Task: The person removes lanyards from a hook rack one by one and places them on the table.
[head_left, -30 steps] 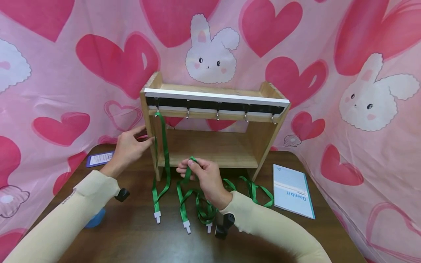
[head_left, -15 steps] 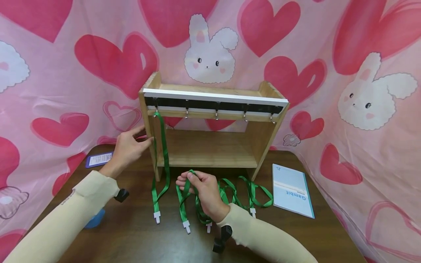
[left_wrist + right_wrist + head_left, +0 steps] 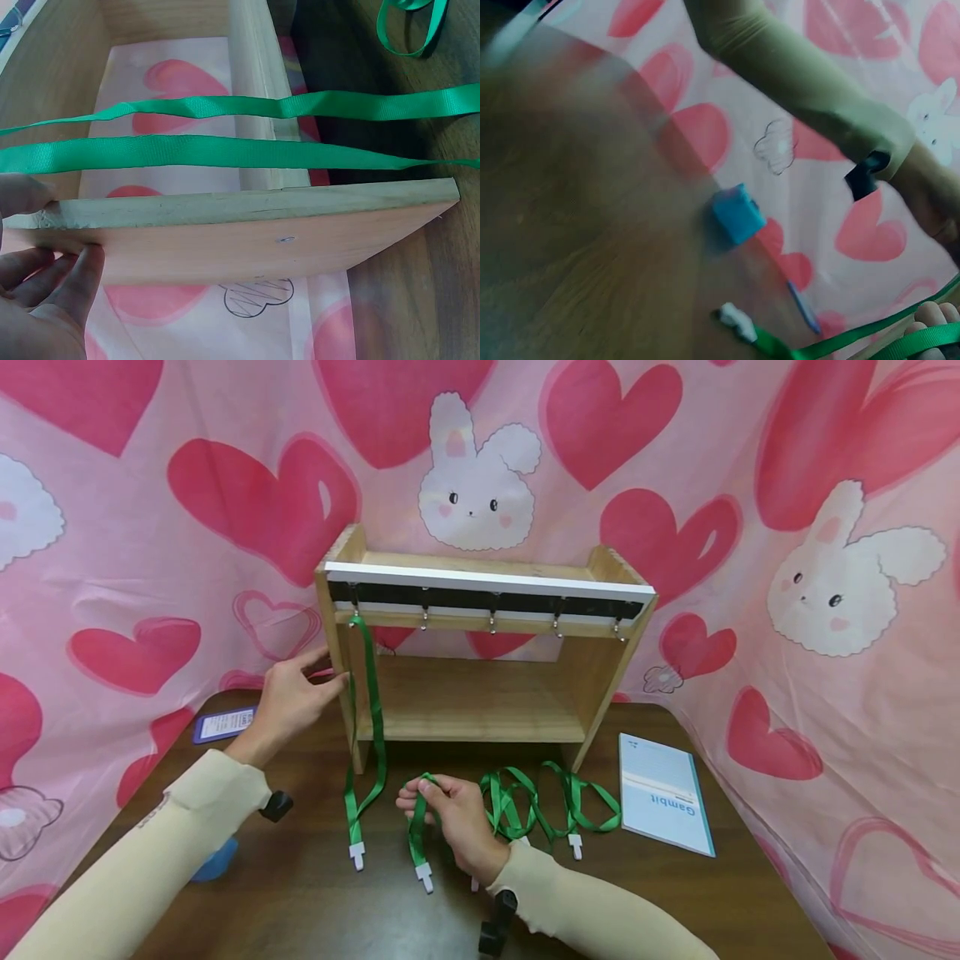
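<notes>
My left hand grips the left side panel of the small wooden shelf. In the left wrist view its thumb lies on the panel's front edge and its fingers press the outer face. From the leftmost hook hangs a green lanyard, its white clip low in front of the shelf. My right hand pinches another green lanyard between thumb and fingers, with that lanyard's white clip below. More green lanyards lie loosely looped on the table beyond this hand, partly hidden by it.
Several hooks line the rail across the shelf's front. A Gambit notepad lies at the right. At the left are a blue-framed card holder and a blue object, partly behind the left sleeve. A pink curtain surrounds the dark table.
My right hand has moved down and slightly left, away from the shelf, with the lanyard in its fingers. The left hand keeps its grip on the shelf's side.
</notes>
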`<state>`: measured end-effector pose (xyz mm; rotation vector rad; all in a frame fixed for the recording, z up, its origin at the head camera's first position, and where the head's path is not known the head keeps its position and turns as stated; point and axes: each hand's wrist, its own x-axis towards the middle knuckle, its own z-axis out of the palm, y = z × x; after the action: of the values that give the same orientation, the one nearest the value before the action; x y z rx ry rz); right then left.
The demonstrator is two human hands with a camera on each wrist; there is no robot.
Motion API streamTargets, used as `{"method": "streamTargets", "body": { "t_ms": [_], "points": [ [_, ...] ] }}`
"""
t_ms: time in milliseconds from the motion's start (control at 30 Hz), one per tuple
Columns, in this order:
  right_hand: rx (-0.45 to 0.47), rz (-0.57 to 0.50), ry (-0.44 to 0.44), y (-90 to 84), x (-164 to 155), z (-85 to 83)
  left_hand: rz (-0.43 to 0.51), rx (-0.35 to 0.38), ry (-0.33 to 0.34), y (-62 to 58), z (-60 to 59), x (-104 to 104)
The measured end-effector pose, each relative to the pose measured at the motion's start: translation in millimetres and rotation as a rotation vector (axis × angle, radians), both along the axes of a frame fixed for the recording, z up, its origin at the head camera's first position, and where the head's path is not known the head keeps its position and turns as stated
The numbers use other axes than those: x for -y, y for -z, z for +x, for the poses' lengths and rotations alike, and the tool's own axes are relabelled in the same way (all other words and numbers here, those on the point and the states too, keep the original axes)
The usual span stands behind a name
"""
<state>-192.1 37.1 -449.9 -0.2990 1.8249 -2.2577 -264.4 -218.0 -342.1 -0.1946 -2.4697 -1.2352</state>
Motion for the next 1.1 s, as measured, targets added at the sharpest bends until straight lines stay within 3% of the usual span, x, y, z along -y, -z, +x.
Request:
{"method": "streamTargets", "body": {
  "t_ms": [167,433,633,1100],
  "points": [
    [0.024,0.044,0.039,13.6,4,-1.9,0.001,0.004,-0.004,1.1,-0.9,0],
    [0.004,0.036,0.090,26.9,10,-6.7,0.014,0.009,0.013,1.1,-1.7,0],
    [0.051,0.019,0.103,35.0,14,-10.2,0.014,0.006,0.013,1.3,-1.3,1],
    [0.070,0.053,0.113,40.4,13,-12.4,0.017,0.007,0.009,0.5,-0.3,0]
  ]
}}
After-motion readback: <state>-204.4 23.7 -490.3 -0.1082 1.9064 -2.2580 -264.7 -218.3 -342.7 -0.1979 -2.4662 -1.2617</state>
